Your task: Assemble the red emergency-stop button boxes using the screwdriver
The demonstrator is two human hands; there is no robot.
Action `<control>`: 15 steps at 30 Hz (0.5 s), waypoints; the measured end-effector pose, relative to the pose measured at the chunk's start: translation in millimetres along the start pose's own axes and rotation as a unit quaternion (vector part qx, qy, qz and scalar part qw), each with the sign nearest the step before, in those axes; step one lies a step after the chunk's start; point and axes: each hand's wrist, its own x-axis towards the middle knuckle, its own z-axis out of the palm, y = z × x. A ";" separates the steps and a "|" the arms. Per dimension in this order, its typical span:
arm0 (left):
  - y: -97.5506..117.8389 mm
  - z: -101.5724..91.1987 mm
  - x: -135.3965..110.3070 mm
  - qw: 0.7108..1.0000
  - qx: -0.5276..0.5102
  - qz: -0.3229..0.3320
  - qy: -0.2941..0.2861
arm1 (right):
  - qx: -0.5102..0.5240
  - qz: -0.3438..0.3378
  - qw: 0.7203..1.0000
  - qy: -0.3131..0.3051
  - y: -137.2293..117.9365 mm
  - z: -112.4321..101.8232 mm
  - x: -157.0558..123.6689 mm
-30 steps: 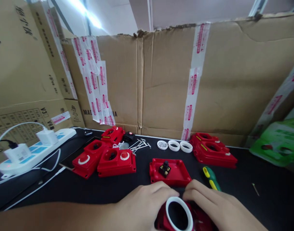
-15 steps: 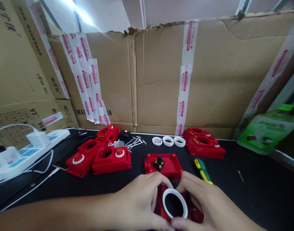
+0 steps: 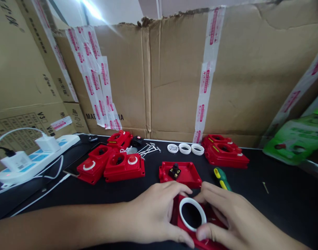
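Note:
My left hand (image 3: 155,211) and my right hand (image 3: 226,217) are both wrapped round a red plastic cover (image 3: 185,231) at the bottom middle, fingers closed on its edges. A white ring (image 3: 192,214) sits in the cover's round hole, with my fingertips and thumbs touching its rim. Just beyond my hands lies an open red base (image 3: 180,172) with a small black switch in it. A green and yellow screwdriver (image 3: 221,174) lies to the right of that base.
Several assembled red boxes (image 3: 112,165) lie at the left, more red covers (image 3: 225,154) at the back right. White rings (image 3: 185,148) and long screws (image 3: 148,149) lie between them. A white power strip (image 3: 33,159) with chargers is far left. Cardboard walls surround the black table.
My hands have shifted their hold on the red cover, thumbs now under the white ring. The view has moved slightly.

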 end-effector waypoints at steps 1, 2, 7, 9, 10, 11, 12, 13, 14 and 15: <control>-0.1 0.3 -0.1 1.000 0.000 0.001 0.001 | 0.002 -0.003 1.000 0.001 0.1 -0.5 0.3; -0.1 0.7 -0.3 1.000 -0.001 0.000 0.002 | 0.003 -0.005 1.000 0.002 0.0 -1.1 0.7; -0.2 2.1 -0.2 1.000 -0.009 -0.022 0.001 | 0.002 -0.013 1.000 0.001 -3.0 -5.8 0.9; -0.1 1.9 0.1 1.000 -0.013 -0.025 0.000 | 0.004 -0.009 1.000 -0.001 -4.5 -7.4 1.0; 0.0 1.7 0.2 1.000 -0.014 -0.024 -0.003 | 0.009 -0.007 1.000 -0.004 -5.1 -7.9 1.3; 0.2 1.4 0.2 1.000 -0.012 -0.022 -0.005 | 0.016 -0.007 1.000 -0.005 -5.3 -8.1 1.7; 0.3 1.2 0.2 1.000 -0.009 -0.019 -0.007 | 0.022 -0.008 1.000 -0.005 -5.3 -8.2 2.3; 0.4 1.0 0.2 1.000 -0.004 -0.016 -0.008 | 0.027 -0.009 1.000 -0.005 -4.9 -8.2 2.9; 0.4 0.9 0.2 1.000 0.000 -0.015 -0.008 | 0.031 -0.012 0.999 -0.004 -4.4 -8.0 3.5; 0.2 0.9 0.2 1.000 0.004 -0.014 -0.008 | 0.035 -0.014 0.999 -0.004 -3.8 -7.9 4.1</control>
